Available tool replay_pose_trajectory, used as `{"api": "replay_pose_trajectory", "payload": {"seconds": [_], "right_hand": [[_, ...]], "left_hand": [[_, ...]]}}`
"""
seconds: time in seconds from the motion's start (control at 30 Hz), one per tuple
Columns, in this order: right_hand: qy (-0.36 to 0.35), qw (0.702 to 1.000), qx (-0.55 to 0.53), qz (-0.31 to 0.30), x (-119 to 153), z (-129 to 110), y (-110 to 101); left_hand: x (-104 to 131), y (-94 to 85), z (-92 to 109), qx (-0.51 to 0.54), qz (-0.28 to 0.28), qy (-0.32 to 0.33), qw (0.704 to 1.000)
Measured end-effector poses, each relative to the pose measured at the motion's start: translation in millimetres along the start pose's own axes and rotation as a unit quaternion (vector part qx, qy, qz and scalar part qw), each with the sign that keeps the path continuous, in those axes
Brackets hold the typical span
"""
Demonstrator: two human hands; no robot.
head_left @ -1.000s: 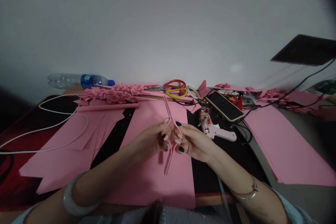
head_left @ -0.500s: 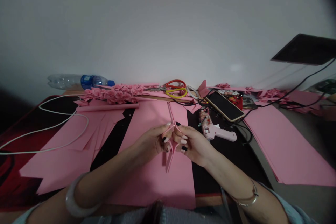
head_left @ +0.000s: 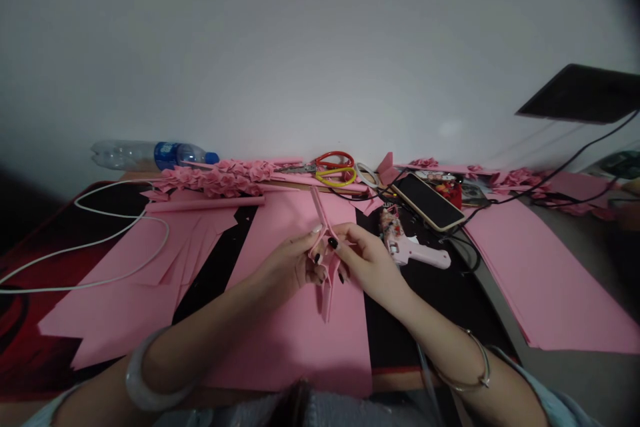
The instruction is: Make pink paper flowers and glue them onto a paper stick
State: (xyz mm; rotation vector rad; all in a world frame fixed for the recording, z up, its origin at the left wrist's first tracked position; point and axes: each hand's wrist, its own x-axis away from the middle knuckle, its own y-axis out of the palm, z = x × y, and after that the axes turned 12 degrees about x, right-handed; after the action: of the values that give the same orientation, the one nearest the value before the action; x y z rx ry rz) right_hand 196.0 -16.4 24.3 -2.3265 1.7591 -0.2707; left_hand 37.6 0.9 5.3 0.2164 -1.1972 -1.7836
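Between both hands is a folded pink paper piece (head_left: 327, 293), with one narrow end pointing away from me and another toward me. My left hand (head_left: 295, 263) pinches its left side between thumb and fingers. On the right side, my right hand (head_left: 367, 260) grips the folds, its dark-nailed thumb near the middle. Beneath the hands lies a large pink sheet (head_left: 300, 340) on the dark table. A pale glue gun (head_left: 420, 252) rests just right of my right hand.
Pink paper flowers (head_left: 220, 178), scissors (head_left: 335, 169) and a plastic bottle (head_left: 150, 155) line the wall. A phone (head_left: 430, 201) lies beyond the glue gun. Paper stacks flank both sides, at left (head_left: 120, 307) and right (head_left: 550, 280). A white cable (head_left: 100, 252) loops at left.
My right hand has shifted its grip, its thumb now over the middle of the folded paper. The piece has tilted, its far end moving left and its near end slightly right.
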Motion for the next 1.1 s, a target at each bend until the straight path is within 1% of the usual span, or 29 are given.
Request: {"api": "replay_pose_trajectory", "payload": {"seconds": [0.07, 0.13, 0.2, 0.27, 0.33, 0.43, 0.57, 0.73, 0.83, 0.9, 0.93, 1.0, 1.03, 1.1], "right_hand": [[-0.038, 0.991, 0.126, 0.026, 0.5, -1.0, -2.5], [-0.088, 0.966, 0.236, 0.055, 1.5, -2.7, -4.5], [-0.135, 0.942, 0.300, 0.071, 2.7, -3.8, -5.6], [-0.160, 0.930, 0.322, 0.076, 3.4, -3.7, -5.7], [-0.165, 0.927, 0.325, 0.082, 3.4, -2.8, -5.3], [-0.150, 0.931, 0.323, 0.086, 2.2, -1.9, -4.9], [-0.120, 0.934, 0.328, 0.072, 0.4, -2.0, -5.8], [-0.152, 0.921, 0.349, 0.081, -0.2, 0.1, -6.8], [-0.146, 0.924, 0.343, 0.086, -1.3, 0.3, -6.6], [-0.113, 0.940, 0.315, 0.072, -2.5, -1.1, -7.0], [-0.084, 0.954, 0.282, 0.054, -3.1, -2.0, -7.6], [-0.012, 0.983, 0.182, -0.010, -4.0, -4.0, -9.7], [0.022, 0.991, 0.123, -0.044, -4.2, -4.7, -11.2], [0.066, 0.993, 0.021, -0.097, -4.2, -5.2, -14.3]], "left_hand": [[0.1, -0.7, -1.5, -0.019, 0.006, -0.008, 1.000], [0.7, -0.5, -2.8, -0.026, 0.016, -0.024, 0.999], [1.5, 0.5, -3.6, -0.024, 0.020, -0.039, 0.999], [2.0, 1.5, -3.8, -0.019, 0.017, -0.045, 0.999], [2.2, 2.2, -3.8, -0.015, 0.013, -0.047, 0.999], [2.3, 2.6, -3.3, -0.015, 0.020, -0.049, 0.998], [3.4, 3.3, -3.0, -0.025, 0.033, -0.048, 0.998], [2.8, 1.7, -6.0, -0.020, 0.007, -0.048, 0.999], [1.0, -0.9, -6.6, -0.012, 0.001, -0.044, 0.999], [0.0, -2.2, -4.7, -0.021, 0.004, -0.044, 0.999], [-0.2, -2.6, -3.1, -0.026, 0.003, -0.041, 0.999], [0.1, -2.8, 1.1, -0.031, -0.003, -0.021, 0.999], [0.6, -2.6, 3.2, -0.033, -0.009, -0.010, 0.999], [1.3, -1.9, 6.6, -0.039, -0.021, 0.006, 0.999]]}}
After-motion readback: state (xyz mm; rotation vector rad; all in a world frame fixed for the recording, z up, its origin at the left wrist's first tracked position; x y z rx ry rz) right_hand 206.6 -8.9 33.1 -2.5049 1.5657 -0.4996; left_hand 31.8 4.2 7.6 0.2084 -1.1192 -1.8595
